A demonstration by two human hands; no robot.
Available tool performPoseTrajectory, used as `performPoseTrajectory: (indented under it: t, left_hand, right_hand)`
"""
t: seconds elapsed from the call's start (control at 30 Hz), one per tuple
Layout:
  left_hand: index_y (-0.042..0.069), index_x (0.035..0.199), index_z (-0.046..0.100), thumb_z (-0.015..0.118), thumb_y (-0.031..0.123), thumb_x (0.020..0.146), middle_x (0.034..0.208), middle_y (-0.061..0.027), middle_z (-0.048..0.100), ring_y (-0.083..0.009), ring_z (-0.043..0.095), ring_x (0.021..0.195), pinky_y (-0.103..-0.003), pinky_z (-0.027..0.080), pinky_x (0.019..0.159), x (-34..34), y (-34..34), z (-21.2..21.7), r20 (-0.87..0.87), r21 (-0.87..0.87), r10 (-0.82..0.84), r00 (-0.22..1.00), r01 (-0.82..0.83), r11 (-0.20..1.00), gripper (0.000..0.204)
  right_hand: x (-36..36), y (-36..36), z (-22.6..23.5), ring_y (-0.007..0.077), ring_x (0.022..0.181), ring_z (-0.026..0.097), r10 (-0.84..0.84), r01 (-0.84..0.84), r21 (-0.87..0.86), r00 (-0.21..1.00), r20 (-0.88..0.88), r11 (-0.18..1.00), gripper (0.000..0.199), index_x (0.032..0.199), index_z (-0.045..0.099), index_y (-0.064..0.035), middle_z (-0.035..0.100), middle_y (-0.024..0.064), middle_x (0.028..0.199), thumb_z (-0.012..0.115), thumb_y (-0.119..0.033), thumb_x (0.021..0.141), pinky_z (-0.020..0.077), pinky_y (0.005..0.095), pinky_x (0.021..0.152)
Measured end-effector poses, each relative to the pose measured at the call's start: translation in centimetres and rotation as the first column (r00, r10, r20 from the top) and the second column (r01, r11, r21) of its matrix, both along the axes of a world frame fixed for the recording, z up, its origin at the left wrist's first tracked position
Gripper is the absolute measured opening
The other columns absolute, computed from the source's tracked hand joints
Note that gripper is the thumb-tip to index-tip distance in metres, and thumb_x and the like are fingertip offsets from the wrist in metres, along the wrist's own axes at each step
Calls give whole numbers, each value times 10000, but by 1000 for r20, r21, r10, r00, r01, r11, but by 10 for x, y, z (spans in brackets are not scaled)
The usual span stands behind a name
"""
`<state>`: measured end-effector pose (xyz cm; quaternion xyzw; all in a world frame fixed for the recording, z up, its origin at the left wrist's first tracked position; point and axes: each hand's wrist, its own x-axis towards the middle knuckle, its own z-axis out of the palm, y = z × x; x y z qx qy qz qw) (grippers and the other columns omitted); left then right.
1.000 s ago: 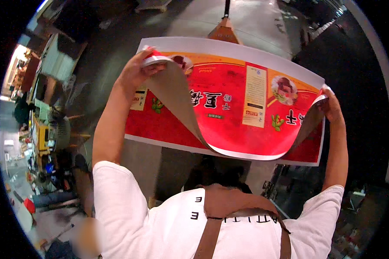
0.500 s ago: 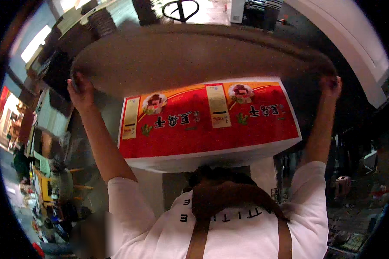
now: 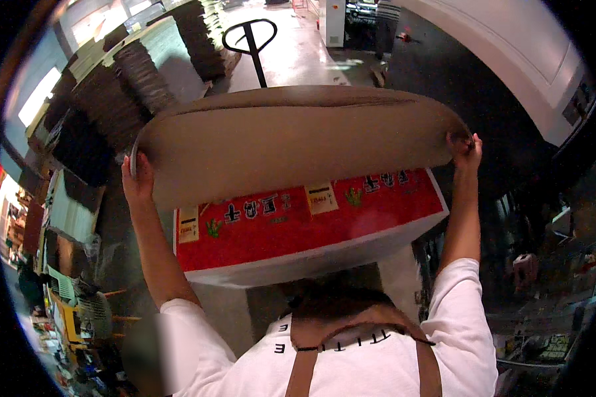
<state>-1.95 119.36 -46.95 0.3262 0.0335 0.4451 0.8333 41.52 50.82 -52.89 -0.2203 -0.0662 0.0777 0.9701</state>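
Note:
A large brown cardboard sheet [image 3: 298, 142] is held out in front of me, bowed, with its ends curling round. My left hand [image 3: 138, 180] is closed on its left edge, and my right hand [image 3: 467, 151] grips the right edge. Beneath it lies a thick stack of printed sheets [image 3: 278, 241], red on top with gold and food-picture panels and white along its near side. The far part of that stack is hidden behind the cardboard.
Beyond the sheet stands a black looped handle [image 3: 251, 46], like a pallet truck's. Tall stacks of board [image 3: 142, 76] rise at the far left. A big pale machine panel [image 3: 516, 46] runs along the right. Far off, a person in stripes [image 3: 387, 26] is partly visible.
The cardboard has come lower and nearer over the red stack, covering more of its print. Both hands have moved closer together, still gripping the edges. The view has shifted too.

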Motion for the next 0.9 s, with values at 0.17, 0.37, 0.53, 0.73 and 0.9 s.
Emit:
performPoseTrajectory:
  t: [0.17,0.37,0.53,0.73,0.9]
  left_hand:
    - [56,933,591,569,220,832,907,-99,629,-209,614,812,-363,488,783,-16,16,-14,-59,-29,-205,977,204,979,195]
    - [92,929,607,570,234,827,925,-53,636,-186,590,871,-423,419,863,-32,21,-7,-234,46,-90,968,103,994,180]
    - [100,959,607,570,230,825,944,-55,628,-192,576,903,-396,431,855,-45,30,3,-276,-44,-124,953,116,992,190]
    - [92,979,596,574,211,826,958,-69,621,-195,575,915,-390,430,863,2,49,-26,-267,3,-232,935,241,970,195]
    - [64,978,594,568,194,830,962,-94,621,-201,572,909,-384,422,874,18,41,-51,-167,18,-108,980,113,993,198]
  right_hand:
    - [-20,3,2,333,1057,467,79,-81,-16,991,-104,997,333,1046,505,15,516,177,1128,417,-226,833,333,536,942]
    - [-43,0,13,337,919,552,35,-59,-210,993,-116,976,318,958,525,14,575,180,974,409,-263,857,462,514,822]
    - [-55,-24,12,287,872,585,133,-106,-343,989,58,933,316,923,571,-30,610,141,922,418,-298,855,487,482,790]
    - [-8,2,-11,237,771,604,75,-83,-467,997,-36,881,319,892,594,-52,629,101,844,418,-314,845,503,431,704]
    - [0,-13,-48,232,749,593,7,-75,-431,987,-158,899,280,812,604,-81,623,77,753,431,-301,816,471,444,724]
